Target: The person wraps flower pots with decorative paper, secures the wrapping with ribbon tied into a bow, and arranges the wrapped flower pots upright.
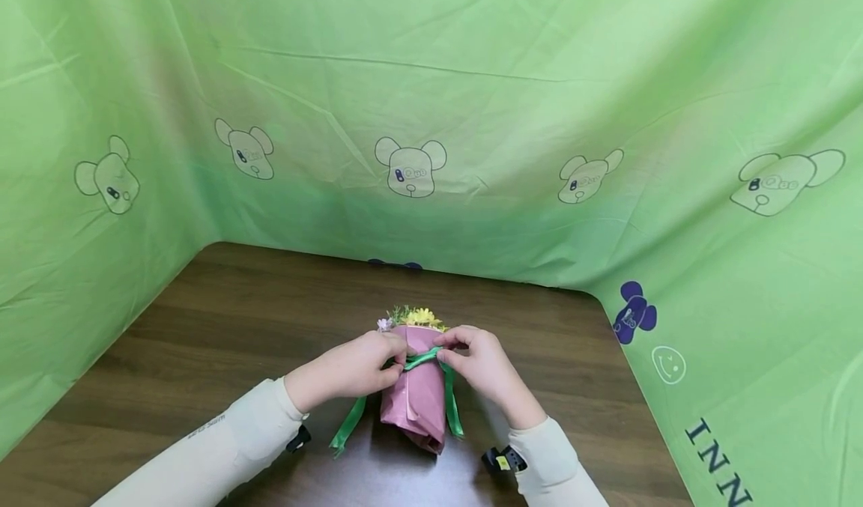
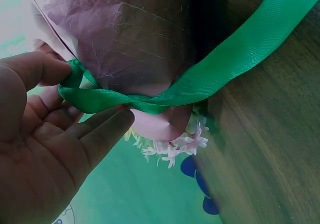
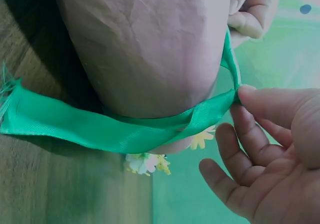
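Observation:
A bouquet wrapped in pink paper lies on the table, its yellow flowers and small pale blooms pointing away from me. A green ribbon crosses the wrap near the flower end, with loose tails hanging down both sides. On the left, my left hand pinches the ribbon between thumb and fingers. My right hand pinches it at the other side; the right wrist view shows the ribbon between thumb and index finger while the other fingers are loosely bent. One tail's end is frayed.
The brown wooden table spreads around the bouquet. Green cloth printed with bear heads stands behind it and along both sides. Dark wrist devices sit at both of my cuffs.

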Demonstrator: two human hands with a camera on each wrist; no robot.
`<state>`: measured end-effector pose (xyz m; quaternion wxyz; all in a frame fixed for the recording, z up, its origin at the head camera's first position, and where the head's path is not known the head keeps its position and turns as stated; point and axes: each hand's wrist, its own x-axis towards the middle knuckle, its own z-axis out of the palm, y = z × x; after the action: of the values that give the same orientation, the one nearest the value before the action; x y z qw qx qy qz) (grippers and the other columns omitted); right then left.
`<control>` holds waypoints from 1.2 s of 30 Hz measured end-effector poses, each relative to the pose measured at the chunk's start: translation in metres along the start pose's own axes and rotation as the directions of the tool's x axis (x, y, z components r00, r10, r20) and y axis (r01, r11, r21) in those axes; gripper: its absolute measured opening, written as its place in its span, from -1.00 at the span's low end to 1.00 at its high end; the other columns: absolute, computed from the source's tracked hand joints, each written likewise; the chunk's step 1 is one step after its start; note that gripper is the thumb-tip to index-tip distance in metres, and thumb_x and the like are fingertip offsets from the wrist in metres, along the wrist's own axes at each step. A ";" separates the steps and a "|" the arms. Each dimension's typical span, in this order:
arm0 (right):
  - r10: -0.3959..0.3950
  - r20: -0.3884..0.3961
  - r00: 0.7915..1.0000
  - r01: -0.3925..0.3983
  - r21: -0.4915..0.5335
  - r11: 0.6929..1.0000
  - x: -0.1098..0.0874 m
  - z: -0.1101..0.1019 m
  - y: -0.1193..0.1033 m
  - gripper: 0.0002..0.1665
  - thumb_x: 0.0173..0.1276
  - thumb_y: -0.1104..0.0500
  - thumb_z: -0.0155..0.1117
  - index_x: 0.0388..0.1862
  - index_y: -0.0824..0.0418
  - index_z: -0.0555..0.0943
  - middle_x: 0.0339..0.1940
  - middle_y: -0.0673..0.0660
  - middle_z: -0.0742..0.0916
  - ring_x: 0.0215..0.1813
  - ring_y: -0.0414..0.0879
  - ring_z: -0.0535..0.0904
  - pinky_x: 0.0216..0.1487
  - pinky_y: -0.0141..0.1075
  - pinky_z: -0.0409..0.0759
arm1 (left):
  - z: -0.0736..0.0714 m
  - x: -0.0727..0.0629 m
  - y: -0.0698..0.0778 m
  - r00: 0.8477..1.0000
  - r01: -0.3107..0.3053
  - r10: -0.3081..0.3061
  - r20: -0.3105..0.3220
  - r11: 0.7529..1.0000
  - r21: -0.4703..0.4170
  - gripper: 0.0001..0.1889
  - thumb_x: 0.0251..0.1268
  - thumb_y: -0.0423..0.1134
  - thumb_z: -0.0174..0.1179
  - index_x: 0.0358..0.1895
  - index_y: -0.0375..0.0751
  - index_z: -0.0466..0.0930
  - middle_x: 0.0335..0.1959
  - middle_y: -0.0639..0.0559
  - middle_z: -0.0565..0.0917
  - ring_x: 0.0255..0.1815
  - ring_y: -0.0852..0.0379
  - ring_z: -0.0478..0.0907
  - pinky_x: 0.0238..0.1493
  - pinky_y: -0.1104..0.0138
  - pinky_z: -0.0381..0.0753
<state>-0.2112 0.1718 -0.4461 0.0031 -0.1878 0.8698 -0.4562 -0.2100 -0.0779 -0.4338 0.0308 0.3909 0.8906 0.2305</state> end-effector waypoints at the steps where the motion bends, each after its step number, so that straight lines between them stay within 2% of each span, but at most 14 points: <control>1: 0.004 -0.011 1.000 -0.004 0.002 1.000 0.000 0.000 0.000 -0.85 0.32 0.29 0.45 -0.16 0.11 0.77 -0.17 0.00 0.77 -0.08 -0.14 0.70 -0.05 -0.34 0.68 | 0.000 0.000 0.000 1.000 0.001 -0.001 -0.001 1.000 -0.002 -0.80 0.33 -0.32 0.21 -0.42 0.04 0.45 -0.43 0.24 0.45 -0.37 0.28 0.41 -0.30 0.42 0.47; 7: -0.012 -0.074 0.997 0.013 0.009 1.000 0.002 0.000 0.000 -0.82 0.27 0.33 0.48 -0.21 0.09 0.72 -0.29 -0.02 0.70 -0.23 -0.21 0.63 -0.14 -0.37 0.65 | 0.000 0.003 -0.001 1.000 -0.004 0.004 -0.001 1.000 -0.010 -0.80 0.33 -0.33 0.20 -0.42 0.04 0.45 -0.43 0.24 0.45 -0.36 0.28 0.41 -0.29 0.43 0.48; 10: -0.038 -0.079 0.996 0.038 0.000 0.999 0.003 -0.003 0.000 -0.78 0.25 0.34 0.48 -0.17 0.09 0.73 -0.30 0.00 0.65 -0.27 -0.21 0.58 -0.19 -0.39 0.61 | 0.000 0.004 0.000 1.000 0.000 0.000 0.004 1.000 -0.026 -0.80 0.35 -0.33 0.20 -0.41 0.04 0.46 -0.43 0.24 0.46 -0.37 0.28 0.41 -0.30 0.42 0.48; 15: -0.067 0.024 0.997 0.069 -0.054 0.996 0.000 -0.013 -0.005 -0.61 0.27 0.35 0.46 0.07 0.13 0.72 -0.18 0.03 0.70 -0.25 -0.20 0.57 -0.21 -0.38 0.59 | -0.002 0.005 0.000 1.000 0.012 -0.013 -0.008 0.999 -0.044 -0.79 0.35 -0.33 0.20 -0.43 0.05 0.47 -0.45 0.25 0.47 -0.40 0.27 0.42 -0.34 0.41 0.48; 17: -0.067 0.067 0.996 0.073 -0.094 0.993 -0.002 -0.017 -0.006 -0.57 0.27 0.34 0.45 0.13 0.16 0.70 -0.19 0.01 0.73 -0.27 -0.22 0.58 -0.23 -0.38 0.59 | -0.002 0.006 0.000 1.000 0.008 -0.009 -0.027 0.999 -0.045 -0.79 0.35 -0.33 0.21 -0.43 0.04 0.47 -0.46 0.25 0.47 -0.39 0.25 0.44 -0.33 0.41 0.48; 20: -0.038 0.118 0.992 0.053 -0.130 0.990 -0.004 -0.021 -0.007 -0.66 0.29 0.29 0.46 0.05 0.17 0.73 -0.33 -0.06 0.73 -0.33 -0.26 0.57 -0.31 -0.39 0.58 | -0.002 0.005 0.000 0.999 0.005 -0.007 -0.050 0.999 -0.045 -0.80 0.36 -0.33 0.21 -0.42 0.02 0.47 -0.41 0.23 0.55 -0.36 0.22 0.48 -0.30 0.42 0.49; 23: 0.002 0.151 0.989 0.017 -0.127 0.992 -0.006 -0.023 -0.008 -0.83 0.31 0.22 0.46 -0.12 0.11 0.75 -0.46 -0.10 0.68 -0.40 -0.27 0.56 -0.36 -0.39 0.56 | -0.001 0.004 0.000 0.998 0.011 -0.013 -0.054 0.999 -0.048 -0.80 0.36 -0.32 0.21 -0.42 0.03 0.46 -0.30 0.21 0.63 -0.33 0.23 0.49 -0.28 0.43 0.49; 27: -0.004 0.121 0.993 0.011 -0.060 0.998 -0.007 -0.025 -0.010 -0.91 0.33 0.18 0.45 -0.20 0.04 0.74 -0.39 -0.12 0.70 -0.36 -0.22 0.57 -0.29 -0.37 0.57 | -0.001 0.002 -0.001 0.998 0.011 -0.015 -0.057 0.998 -0.061 -0.80 0.35 -0.33 0.20 -0.42 0.02 0.46 -0.36 0.22 0.58 -0.36 0.22 0.48 -0.30 0.42 0.49; 31: -0.045 0.075 0.996 0.042 0.044 0.998 -0.008 -0.025 -0.009 -0.83 0.36 0.21 0.42 -0.08 0.13 0.74 -0.24 -0.05 0.75 -0.29 -0.19 0.59 -0.22 -0.38 0.59 | 0.001 0.002 -0.003 0.998 0.023 -0.027 -0.052 0.997 -0.072 -0.80 0.36 -0.32 0.19 -0.41 0.02 0.45 -0.47 0.25 0.46 -0.40 0.24 0.44 -0.34 0.42 0.47; 33: -0.051 0.077 0.996 0.044 0.088 0.995 -0.008 -0.024 -0.007 -0.80 0.38 0.21 0.41 -0.03 0.17 0.73 -0.25 0.03 0.75 -0.33 -0.20 0.59 -0.26 -0.39 0.60 | 0.002 0.001 -0.004 0.998 0.032 -0.035 -0.046 0.997 -0.075 -0.80 0.37 -0.32 0.19 -0.41 0.03 0.45 -0.50 0.25 0.44 -0.42 0.27 0.42 -0.36 0.42 0.47; 36: -0.056 0.095 0.994 0.047 0.101 0.994 -0.009 -0.025 -0.005 -0.75 0.39 0.20 0.41 0.02 0.18 0.72 -0.23 0.07 0.76 -0.36 -0.23 0.56 -0.31 -0.40 0.58 | 0.004 0.000 -0.005 0.999 0.034 -0.037 -0.039 0.996 -0.081 -0.80 0.37 -0.32 0.18 -0.41 0.04 0.45 -0.51 0.25 0.43 -0.44 0.30 0.39 -0.39 0.42 0.46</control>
<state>-0.2055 0.1916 -0.4292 0.0433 -0.2319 0.8399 -0.4887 -0.2126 -0.0793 -0.4398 0.0325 0.3688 0.8878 0.2736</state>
